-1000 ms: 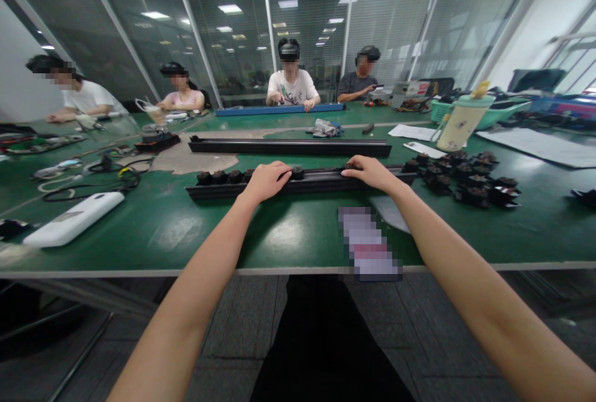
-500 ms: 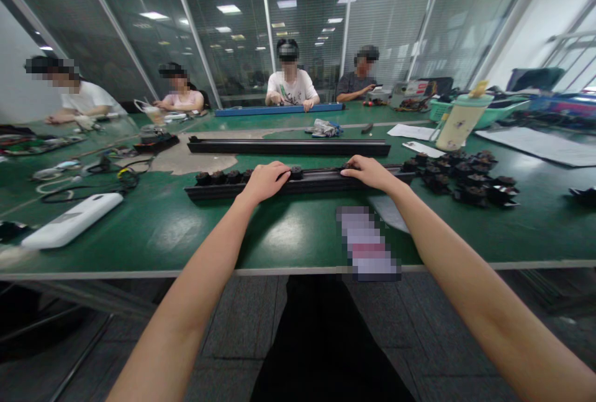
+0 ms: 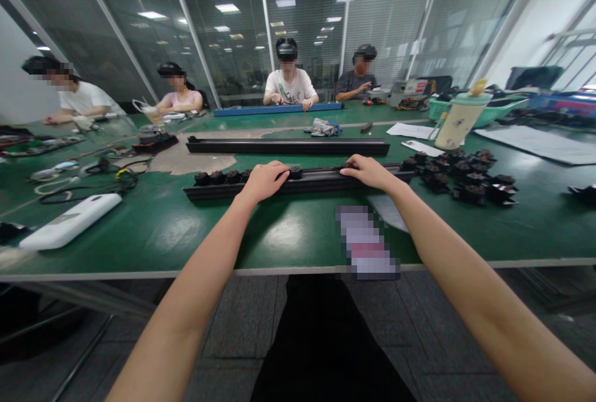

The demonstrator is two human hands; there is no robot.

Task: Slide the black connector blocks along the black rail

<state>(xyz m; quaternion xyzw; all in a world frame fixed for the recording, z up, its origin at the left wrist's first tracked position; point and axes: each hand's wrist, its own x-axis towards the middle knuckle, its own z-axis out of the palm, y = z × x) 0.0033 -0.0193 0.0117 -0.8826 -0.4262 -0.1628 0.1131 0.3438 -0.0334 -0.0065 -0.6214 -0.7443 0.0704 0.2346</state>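
A long black rail point(image 3: 316, 179) lies across the green table point(image 3: 162, 228) in front of me. Several small black parts point(image 3: 218, 176) sit in its left end. My left hand point(image 3: 264, 180) rests curled over the rail, fingers closed around a black part point(image 3: 294, 171) at its fingertips. My right hand point(image 3: 367, 171) lies on the rail further right, its fingers pinched on another small black part point(image 3: 348, 166). A heap of the same black parts point(image 3: 460, 175) lies just right of the rail's end.
A second black rail point(image 3: 288, 146) lies behind the first. A white device point(image 3: 69, 220) and cables point(image 3: 107, 175) are at left, a blurred card point(image 3: 367, 243) near the front edge, a bottle point(image 3: 460, 117) and papers point(image 3: 535, 144) at right. Several people sit across the table.
Both hands stay on the rail in almost the same place. The view has shifted very slightly.
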